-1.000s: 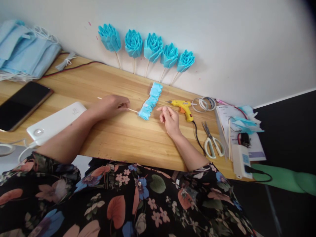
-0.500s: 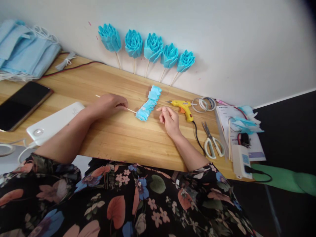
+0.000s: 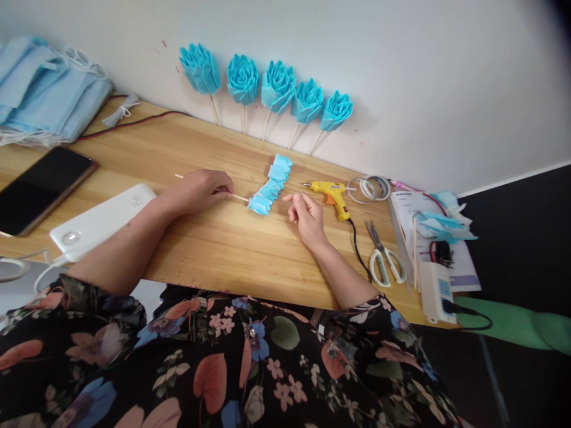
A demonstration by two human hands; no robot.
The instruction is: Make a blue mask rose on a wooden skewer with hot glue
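Between the fingers of my left hand (image 3: pixel 206 190) is a thin wooden stick (image 3: pixel 241 197), which points right. The stick's tip meets the lower end of a pleated light-blue strip (image 3: pixel 273 183) lying on the wooden table (image 3: pixel 209 244). My right hand (image 3: pixel 307 217) rests just right of the strip, fingers curled with the thumb near the index fingertip; whether anything is pinched there is too small to tell. A yellow glue gun (image 3: pixel 332 196) lies beyond it to the right. Several blue flowers (image 3: pixel 278 88) on sticks lean against the wall behind.
Scissors (image 3: pixel 384 258), tape rolls (image 3: pixel 377 187), papers (image 3: pixel 405 208) and a white power adapter (image 3: pixel 437 288) lie right. A phone (image 3: pixel 42 187), a white power bank (image 3: pixel 104 223) and a stack of blue masks (image 3: pixel 53 95) are left.
My left hand has shifted slightly right with the stick, and the strip's lower end has moved a little right and up. My right hand looks the same.
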